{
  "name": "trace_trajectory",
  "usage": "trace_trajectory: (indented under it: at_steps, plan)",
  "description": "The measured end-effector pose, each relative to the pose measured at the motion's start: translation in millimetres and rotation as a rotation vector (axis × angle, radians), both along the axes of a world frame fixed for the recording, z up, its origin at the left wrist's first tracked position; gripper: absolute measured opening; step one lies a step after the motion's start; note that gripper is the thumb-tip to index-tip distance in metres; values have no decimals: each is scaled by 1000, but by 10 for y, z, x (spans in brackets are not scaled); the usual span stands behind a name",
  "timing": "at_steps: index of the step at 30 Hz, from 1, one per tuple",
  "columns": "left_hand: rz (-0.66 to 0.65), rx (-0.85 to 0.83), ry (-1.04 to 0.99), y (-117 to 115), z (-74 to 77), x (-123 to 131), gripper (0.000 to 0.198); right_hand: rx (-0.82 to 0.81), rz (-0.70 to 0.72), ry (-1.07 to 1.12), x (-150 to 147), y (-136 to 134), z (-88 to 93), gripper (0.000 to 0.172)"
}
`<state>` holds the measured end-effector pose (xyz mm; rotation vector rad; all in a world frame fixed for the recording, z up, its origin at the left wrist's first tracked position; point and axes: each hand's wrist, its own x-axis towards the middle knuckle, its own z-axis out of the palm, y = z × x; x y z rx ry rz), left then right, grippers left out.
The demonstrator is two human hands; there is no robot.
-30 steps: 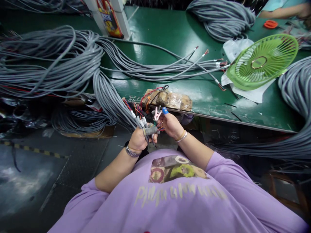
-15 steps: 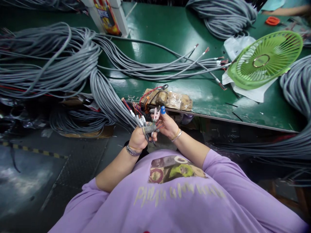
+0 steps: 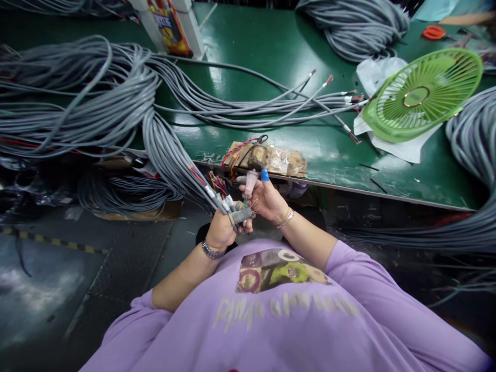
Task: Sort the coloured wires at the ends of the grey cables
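My left hand (image 3: 221, 229) is closed around the ends of a bundle of grey cables (image 3: 170, 157), whose stripped coloured wires (image 3: 217, 184) fan out above my fist; a grey sleeve covers its forefinger. My right hand (image 3: 267, 199) pinches a small pink clip (image 3: 250, 182) against the wire ends; one fingertip wears a blue cap. Both hands sit just below the front edge of the green table (image 3: 310, 139), in front of my purple shirt.
A taped brown block with red wiring (image 3: 267, 157) lies at the table edge. Large grey cable coils (image 3: 73, 98) fill the left, another coil (image 3: 352, 23) sits far back. A green fan grille (image 3: 422, 93) lies on white paper at right. Another person's arm (image 3: 461, 19) shows top right.
My left hand has dropped slightly with the bundle. The pink clip in my right hand has turned from open jaws to a closed, upright look.
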<state>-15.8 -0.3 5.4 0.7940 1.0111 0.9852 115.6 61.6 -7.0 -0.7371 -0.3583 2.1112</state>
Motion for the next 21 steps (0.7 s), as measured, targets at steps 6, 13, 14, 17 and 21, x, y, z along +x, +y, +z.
trace_trajectory:
  at_steps: [6, 13, 14, 17, 21]
  plan:
    - [131, 26, 20, -79, 34, 67, 31, 99, -61, -75, 49, -37, -6, 26]
    - [184, 5, 32, -13, 111, 138, 33, 243, -129, -293, 17, -31, -65, 48]
    - [180, 1, 31, 2, 108, 139, 33, 262, -133, -327, 10, -26, -70, 50]
    - [165, -16, 11, 42, 88, 139, 31, 253, -108, -308, -10, 4, -65, 54]
    - [173, -38, 6, 68, 64, 148, 30, 153, -108, -164, -34, 53, -37, 52]
